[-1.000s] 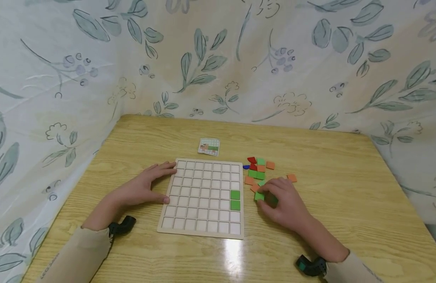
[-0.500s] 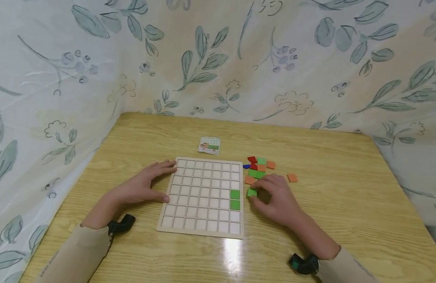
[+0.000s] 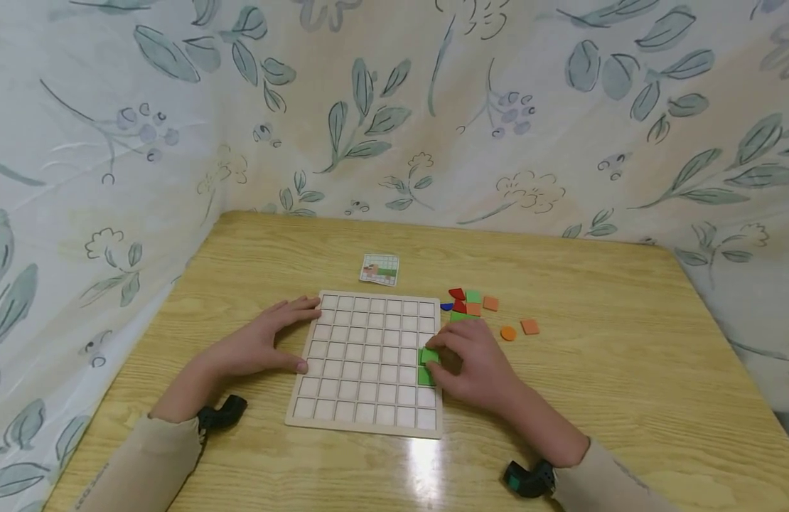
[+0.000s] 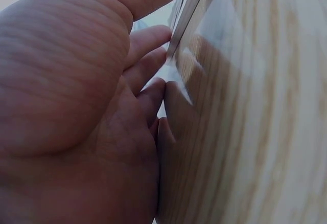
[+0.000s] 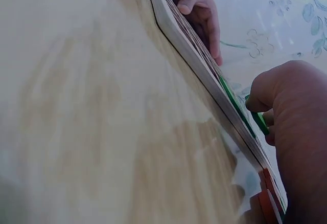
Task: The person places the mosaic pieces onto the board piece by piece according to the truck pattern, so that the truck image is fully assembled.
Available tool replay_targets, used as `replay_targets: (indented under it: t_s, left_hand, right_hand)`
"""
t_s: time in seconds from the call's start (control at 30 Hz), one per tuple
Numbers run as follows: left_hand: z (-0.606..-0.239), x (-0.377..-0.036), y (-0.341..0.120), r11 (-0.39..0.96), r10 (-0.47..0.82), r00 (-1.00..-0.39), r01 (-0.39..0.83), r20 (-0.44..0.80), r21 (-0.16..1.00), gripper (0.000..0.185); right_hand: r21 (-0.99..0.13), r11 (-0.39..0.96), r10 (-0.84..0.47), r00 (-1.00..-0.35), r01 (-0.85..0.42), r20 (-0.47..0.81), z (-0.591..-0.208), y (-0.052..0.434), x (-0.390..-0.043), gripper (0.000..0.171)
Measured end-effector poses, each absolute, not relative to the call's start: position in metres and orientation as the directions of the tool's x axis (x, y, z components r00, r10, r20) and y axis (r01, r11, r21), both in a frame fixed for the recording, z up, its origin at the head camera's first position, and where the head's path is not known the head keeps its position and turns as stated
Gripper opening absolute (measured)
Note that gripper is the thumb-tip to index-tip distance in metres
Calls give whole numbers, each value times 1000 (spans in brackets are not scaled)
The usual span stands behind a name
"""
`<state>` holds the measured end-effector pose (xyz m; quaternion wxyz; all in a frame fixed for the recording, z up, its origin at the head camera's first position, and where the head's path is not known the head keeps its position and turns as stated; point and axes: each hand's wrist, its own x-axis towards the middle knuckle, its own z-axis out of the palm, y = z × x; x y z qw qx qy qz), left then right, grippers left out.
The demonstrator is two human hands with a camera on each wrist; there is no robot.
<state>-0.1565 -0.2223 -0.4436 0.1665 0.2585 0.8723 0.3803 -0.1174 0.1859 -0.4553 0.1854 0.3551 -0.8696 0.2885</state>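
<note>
A wooden grid board (image 3: 348, 391) lies on the table. My left hand (image 3: 260, 347) rests at its left edge, thumb and fingers spread and touching the rim. In the left wrist view the fingers (image 4: 148, 91) lie low along the tabletop. My right hand (image 3: 476, 364) pinches a green square tile (image 3: 430, 355) over the board's right column. Seen from the right wrist, that tile (image 5: 259, 122) is tilted, close above the board. Just below it in the head view a green tile (image 3: 424, 377) sits in a cell; the held tile partly covers another one.
Right of the board lie loose pieces: red ones (image 3: 457, 294), a blue one (image 3: 447, 306), green squares (image 3: 473, 296), orange squares (image 3: 529, 326) and an orange disc (image 3: 508, 333). A small picture card (image 3: 379, 269) lies behind the board. A patterned cloth (image 3: 394, 107) hangs behind the table.
My right hand has picked the green tile from the loose pieces and carried it left over the board. The orange disc has come into view. My left hand has stayed in place.
</note>
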Motion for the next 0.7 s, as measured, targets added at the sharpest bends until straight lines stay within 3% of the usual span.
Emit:
replay_targets:
  t_s: [0.7]
  left_hand:
    - [-439, -156, -223, 578, 573, -810, 295, -121, 761, 89]
  right_hand:
    - [-343, 635, -535, -715, -692, 450, -455, 152, -122, 14]
